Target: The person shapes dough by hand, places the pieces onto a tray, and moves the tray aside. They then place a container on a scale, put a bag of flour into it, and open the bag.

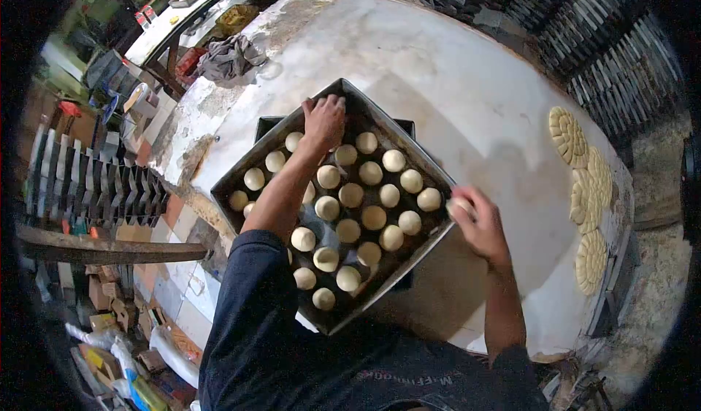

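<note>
Rows of round dough balls (351,195) sit in a dark square metal tray (398,270), turned cornerwise on the table. Part of another dark tray (267,126) shows beneath it. My left hand (325,122) reaches over the tray near its far corner, fingers bent down; what they hold, if anything, is hidden. Just off the tray's right corner, my right hand (478,221) is curled around a pale dough ball (460,208). My left forearm hides some of the balls on the left side.
Scored flat dough pieces (590,192) lie along the right edge of the pale table (467,82). A grey cloth (230,59) rests at the far left. Stacked metal trays (621,67) stand at the back right; a wooden beam (109,246) juts in from the left.
</note>
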`<state>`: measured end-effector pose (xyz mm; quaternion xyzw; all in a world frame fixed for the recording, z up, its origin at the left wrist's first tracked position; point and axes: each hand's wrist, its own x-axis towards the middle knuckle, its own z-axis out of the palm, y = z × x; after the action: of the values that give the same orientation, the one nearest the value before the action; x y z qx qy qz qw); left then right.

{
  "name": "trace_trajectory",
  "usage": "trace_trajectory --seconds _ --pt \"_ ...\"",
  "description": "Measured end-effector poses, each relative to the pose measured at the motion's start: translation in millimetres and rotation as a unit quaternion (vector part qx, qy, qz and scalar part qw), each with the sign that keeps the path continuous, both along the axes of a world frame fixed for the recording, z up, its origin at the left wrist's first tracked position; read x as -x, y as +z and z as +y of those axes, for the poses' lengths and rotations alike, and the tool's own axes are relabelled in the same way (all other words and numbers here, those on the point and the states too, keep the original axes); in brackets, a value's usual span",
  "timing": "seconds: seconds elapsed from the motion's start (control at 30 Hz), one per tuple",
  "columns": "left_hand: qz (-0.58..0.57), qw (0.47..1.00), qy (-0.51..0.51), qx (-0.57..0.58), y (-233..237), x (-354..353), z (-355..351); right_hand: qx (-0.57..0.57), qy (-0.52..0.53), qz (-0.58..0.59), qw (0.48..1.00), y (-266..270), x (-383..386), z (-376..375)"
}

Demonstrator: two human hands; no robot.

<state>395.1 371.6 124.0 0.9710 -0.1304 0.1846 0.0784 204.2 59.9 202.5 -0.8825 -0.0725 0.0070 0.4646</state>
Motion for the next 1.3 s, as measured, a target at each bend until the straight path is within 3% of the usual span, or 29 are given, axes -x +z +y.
trace_trajectory --seconds 0.07,0.1,0.17,0.2,0.23,0.3,0.37,0.43,0.47,0.57,0.6,0.63,0.67,0.73,0.8,0.83,0.87,0.9,0.93,0.97,1.03,1.07,1.1,1.13,1.17,1.2,1.23,1.27,1.3 --pt "0.164 0.984 -0.015 -0.068 -10.3 -9.1 8.0 0.011 0.067 -0.182 0.981 24.5 -54.0 65.9" --pt "0.174 0.983 -0.010 -0.065 -11.4 -3.4 11.9 0.001 0.085 -0.237 0.968 27.1 -80.4 93.8" --pt "0.032 0.995 -0.039 0.087 9.0 27.7 21.4 -0.018 0.115 -0.277 0.954 0.5 -133.8 139.9" --pt "0.028 0.995 -0.038 0.091 22.9 47.3 33.9 0.005 0.134 -0.295 0.946 -21.1 -158.5 158.1" --pt "0.021 0.995 -0.037 0.093 38.8 70.9 50.8 0.116 0.175 -0.277 0.938 -50.2 -178.9 164.4" --pt "0.031 0.991 -0.009 0.128 66.2 129.0 82.9 0.314 0.224 -0.291 0.875 -51.3 -171.6 162.2" --pt "0.025 0.985 0.067 0.157 67.1 193.6 108.9 0.210 0.198 -0.281 0.915 -43.5 -150.5 143.8" --pt "-0.093 0.975 0.150 0.138 27.0 260.4 124.6 0.152 0.161 -0.294 0.930 -34.1 -127.1 102.6" --pt "-0.131 0.925 0.191 0.301 -4.3 294.8 116.4 0.118 0.129 -0.266 0.948 -24.2 -111.9 76.3" --pt "0.044 0.760 0.387 0.521 -24.5 377.0 60.9 0.173 -0.052 -0.254 0.950 -34.4 -62.1 -24.4" --pt "0.093 0.575 0.377 0.720 -1.4 375.6 33.0 0.152 -0.097 -0.233 0.956 -41.2 -47.3 -59.5" --pt "0.173 0.442 0.388 0.790 -16.9 387.7 20.3 0.133 -0.142 -0.207 0.959 -47.8 -31.2 -85.4" --pt "0.250 0.384 0.273 0.846 -46.6 399.5 16.3 0.133 -0.147 -0.210 0.957 -53.8 -15.8 -98.5" --pt "0.294 0.415 0.286 0.812 -33.0 394.9 1.0 0.006 -0.235 -0.157 0.959 -67.4 10.9 -123.0" --pt "0.333 0.446 0.286 0.780 -16.6 384.6 5.0 0.005 -0.219 -0.201 0.955 -82.5 35.8 -135.5" --pt "0.286 0.470 0.287 0.784 1.1 380.9 -4.3 0.009 -0.193 -0.233 0.953 -87.6 45.2 -140.1" --pt "0.225 0.539 0.282 0.761 5.7 376.1 -2.0 -0.002 -0.219 -0.196 0.956 -91.0 57.4 -138.8" --pt "0.192 0.510 0.287 0.788 39.7 361.8 -10.5 -0.016 -0.245 -0.156 0.957 -96.8 68.3 -134.6" --pt "0.185 0.585 0.261 0.745 69.0 349.4 -6.2 -0.024 -0.246 -0.132 0.960 -105.7 79.9 -132.0" --pt "0.136 0.533 0.214 0.807 43.7 334.9 16.0 -0.031 -0.254 -0.128 0.958 -114.9 93.2 -124.1" --pt "0.128 0.493 0.196 0.838 73.0 294.6 26.8 -0.112 -0.225 -0.038 0.967 -136.9 119.7 -102.1" --pt "0.182 0.461 0.184 0.849 55.3 268.7 52.2 -0.112 -0.216 0.008 0.970 -156.3 133.3 -93.8" --pt "0.229 0.491 0.163 0.825 59.6 248.4 60.5 -0.113 -0.219 0.015 0.969 -157.8 141.9 -83.9" --pt "0.184 0.508 0.178 0.822 77.6 234.2 49.2 -0.104 -0.167 0.047 0.979 -155.9 144.8 -70.1" --pt "0.210 0.504 0.172 0.820 10.1 188.0 99.8 -0.096 -0.113 0.077 0.986 -155.1 144.0 -54.4" --pt "0.167 0.507 0.170 0.828 34.8 175.3 75.9 -0.119 -0.117 0.103 0.981 -161.7 140.2 -38.4" --pt "0.168 0.562 0.133 0.799 36.2 156.8 77.1 -0.120 -0.118 0.100 0.981 -166.5 133.2 -24.2" --pt "0.222 0.556 0.144 0.788 4.4 119.4 96.8 -0.131 -0.146 0.127 0.972 -170.6 124.8 -9.2" --pt "0.224 0.539 0.123 0.802 35.9 117.6 81.3 -0.143 -0.174 0.155 0.962 -174.0 118.1 5.9"
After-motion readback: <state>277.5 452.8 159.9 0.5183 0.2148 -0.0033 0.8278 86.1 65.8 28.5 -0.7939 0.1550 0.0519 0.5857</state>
